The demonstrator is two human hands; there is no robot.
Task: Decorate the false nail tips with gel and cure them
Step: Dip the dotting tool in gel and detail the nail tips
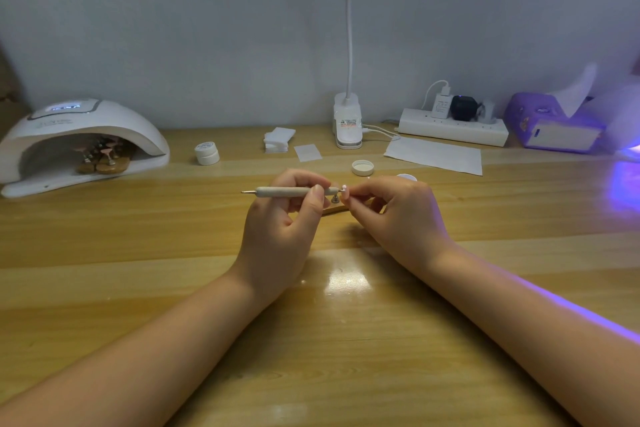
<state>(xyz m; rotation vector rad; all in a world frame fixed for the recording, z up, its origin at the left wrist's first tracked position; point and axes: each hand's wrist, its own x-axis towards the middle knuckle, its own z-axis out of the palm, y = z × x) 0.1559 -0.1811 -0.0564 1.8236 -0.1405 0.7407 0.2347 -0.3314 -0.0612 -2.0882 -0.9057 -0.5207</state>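
My left hand grips a cream dotting pen held level, its metal tip pointing left. The pen's right end meets a small false nail tip that my right hand pinches at the fingertips. Between and behind my hands a wooden nail stand with a metal holder lies on the table, partly hidden. A white curing lamp at far left shelters several pink nail tips on wooden stands. An open gel jar peeks out behind my right hand, its lid beside it.
A closed white jar, stacked wipes, a loose wipe, a clip lamp, a paper sheet and a power strip line the back. A purple tissue box and violet light sit at right.
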